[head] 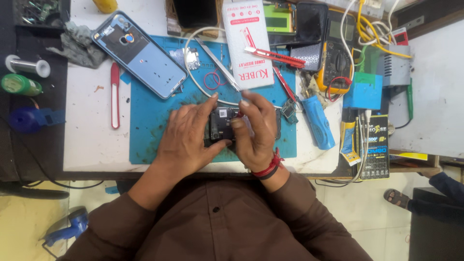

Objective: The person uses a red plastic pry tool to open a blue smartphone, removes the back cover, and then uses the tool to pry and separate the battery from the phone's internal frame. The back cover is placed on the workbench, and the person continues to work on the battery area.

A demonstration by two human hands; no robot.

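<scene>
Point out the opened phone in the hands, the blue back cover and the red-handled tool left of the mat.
Opened phone [221,124], head view: exposed black inside.
Blue back cover [140,55], head view: middle of panel.
Red-handled tool [115,94], head view: mid-handle.

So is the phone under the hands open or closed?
Open: the phone shows bare inner parts between the left hand and right hand.

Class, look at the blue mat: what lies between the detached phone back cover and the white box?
In the head view, between the phone back cover and the white box lie a small circuit board, a white cable's loop, metal tweezers and a red band.
</scene>
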